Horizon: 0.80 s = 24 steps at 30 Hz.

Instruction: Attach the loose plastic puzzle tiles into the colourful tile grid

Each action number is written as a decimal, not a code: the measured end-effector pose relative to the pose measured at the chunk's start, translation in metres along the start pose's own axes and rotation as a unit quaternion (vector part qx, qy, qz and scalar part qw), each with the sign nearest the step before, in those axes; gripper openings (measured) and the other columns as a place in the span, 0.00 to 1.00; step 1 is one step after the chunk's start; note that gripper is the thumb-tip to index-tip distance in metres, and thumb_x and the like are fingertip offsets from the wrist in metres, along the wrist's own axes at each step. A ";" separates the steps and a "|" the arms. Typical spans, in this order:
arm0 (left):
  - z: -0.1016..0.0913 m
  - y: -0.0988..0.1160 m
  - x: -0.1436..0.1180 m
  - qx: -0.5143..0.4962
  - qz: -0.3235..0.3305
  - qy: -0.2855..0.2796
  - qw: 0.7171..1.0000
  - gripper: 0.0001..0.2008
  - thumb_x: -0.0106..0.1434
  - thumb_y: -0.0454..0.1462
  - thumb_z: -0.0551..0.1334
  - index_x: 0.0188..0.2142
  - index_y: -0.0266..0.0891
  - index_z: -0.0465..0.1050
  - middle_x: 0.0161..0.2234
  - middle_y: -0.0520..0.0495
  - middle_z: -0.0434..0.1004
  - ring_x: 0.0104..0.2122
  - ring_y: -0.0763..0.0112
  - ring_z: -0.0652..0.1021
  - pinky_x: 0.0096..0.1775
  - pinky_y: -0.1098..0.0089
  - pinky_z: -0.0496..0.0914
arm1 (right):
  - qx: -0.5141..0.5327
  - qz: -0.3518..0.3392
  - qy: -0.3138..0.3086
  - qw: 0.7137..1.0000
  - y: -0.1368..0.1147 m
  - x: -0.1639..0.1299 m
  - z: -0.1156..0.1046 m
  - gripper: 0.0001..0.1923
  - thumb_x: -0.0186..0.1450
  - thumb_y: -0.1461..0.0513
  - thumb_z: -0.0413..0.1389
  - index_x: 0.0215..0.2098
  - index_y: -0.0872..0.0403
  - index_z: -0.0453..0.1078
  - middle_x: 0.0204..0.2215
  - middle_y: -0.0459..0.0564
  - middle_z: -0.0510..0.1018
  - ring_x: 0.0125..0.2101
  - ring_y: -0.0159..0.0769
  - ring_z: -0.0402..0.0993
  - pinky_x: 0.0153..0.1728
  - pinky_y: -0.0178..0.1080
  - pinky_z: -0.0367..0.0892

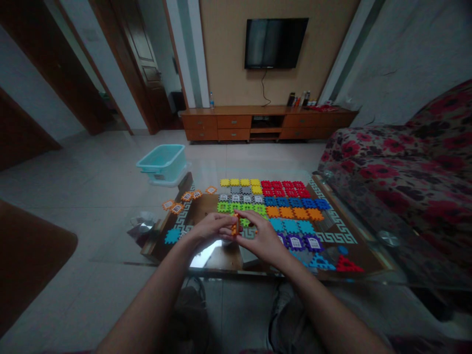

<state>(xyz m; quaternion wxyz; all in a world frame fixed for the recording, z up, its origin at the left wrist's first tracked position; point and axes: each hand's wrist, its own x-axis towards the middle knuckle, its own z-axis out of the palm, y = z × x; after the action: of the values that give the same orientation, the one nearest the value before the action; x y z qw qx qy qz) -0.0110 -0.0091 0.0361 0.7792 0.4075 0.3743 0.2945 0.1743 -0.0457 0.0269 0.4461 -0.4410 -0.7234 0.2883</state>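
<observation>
Both hands [236, 233] pinch small toothed orange plastic tile [234, 227].

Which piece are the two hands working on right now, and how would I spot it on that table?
Start at the glass table and its rows of coloured tiles. At their near edge, the left hand and right hand meet around a small orange piece. It alone is lifted off the glass.

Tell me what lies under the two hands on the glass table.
Under the left hand and right hand, green tiles and glass table show around them; an orange piece sits between the fingers. Anything directly beneath is covered.
</observation>
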 end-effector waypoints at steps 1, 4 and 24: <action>0.000 0.000 0.000 0.000 -0.002 -0.002 1.000 0.15 0.54 0.44 0.72 0.35 0.35 0.79 0.24 0.48 0.75 0.23 0.76 0.73 0.31 0.72 0.68 | 0.000 0.001 0.002 1.000 0.000 0.000 0.000 0.29 0.56 0.64 0.65 0.56 0.45 0.71 0.50 0.50 0.77 0.52 0.43 0.71 0.55 0.51 0.65; 0.002 0.001 -0.001 0.002 -0.001 -0.006 1.000 0.14 0.55 0.44 0.71 0.33 0.35 0.79 0.23 0.49 0.74 0.22 0.77 0.71 0.30 0.73 0.68 | -0.003 0.002 0.004 1.000 0.001 0.000 -0.001 0.29 0.55 0.64 0.66 0.55 0.45 0.72 0.50 0.50 0.77 0.52 0.43 0.72 0.55 0.51 0.65; 0.000 -0.002 0.000 0.013 -0.004 -0.009 1.000 0.16 0.53 0.44 0.72 0.34 0.34 0.79 0.24 0.47 0.74 0.25 0.72 0.73 0.34 0.69 0.68 | -0.030 -0.024 0.007 0.999 0.000 -0.002 0.000 0.28 0.54 0.66 0.64 0.54 0.47 0.72 0.48 0.50 0.78 0.50 0.43 0.72 0.53 0.49 0.66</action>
<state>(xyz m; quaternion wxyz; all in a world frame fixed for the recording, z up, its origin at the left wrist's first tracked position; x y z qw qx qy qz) -0.0107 -0.0102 0.0344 0.7787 0.4187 0.3724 0.2823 0.1750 -0.0472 0.0259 0.4441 -0.4389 -0.7392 0.2526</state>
